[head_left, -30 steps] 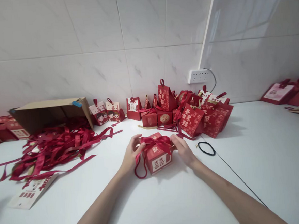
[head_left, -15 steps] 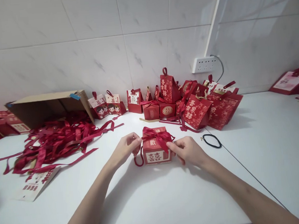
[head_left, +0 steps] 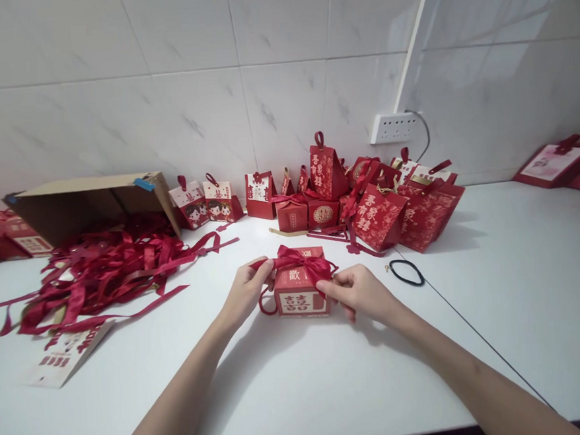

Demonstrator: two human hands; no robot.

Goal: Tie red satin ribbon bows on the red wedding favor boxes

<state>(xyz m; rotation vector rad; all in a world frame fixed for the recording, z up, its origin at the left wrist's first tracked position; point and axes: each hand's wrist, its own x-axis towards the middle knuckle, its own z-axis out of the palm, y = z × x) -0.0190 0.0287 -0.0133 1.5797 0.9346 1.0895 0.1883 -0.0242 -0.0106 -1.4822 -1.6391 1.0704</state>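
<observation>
- Head view: red box [head_left: 296,303] is sitting on the white table [head_left: 381,383], between the fingers of both hands.
- Orientation: its labelled panel is facing the wearer; the panel's long axis is running left to right, from the left fingers towards the right. Box depth is foreshortened; cannot judge it.
- Ribbon bow [head_left: 306,267] is lying across the box top, spreading sideways between the fingertips.
- Left hand [head_left: 245,290]: thumb and forefinger are meeting in a pinch, holding the bow's left end.
- Right hand [head_left: 368,296]: thumb and bent fingers are pinching the bow's drooping tail at the box's right front.
- Cord loop [head_left: 262,308] is resting just below the left fingers, beside the box.
- Black band [head_left: 407,282] is lying beyond the right fingers, well apart.
</observation>
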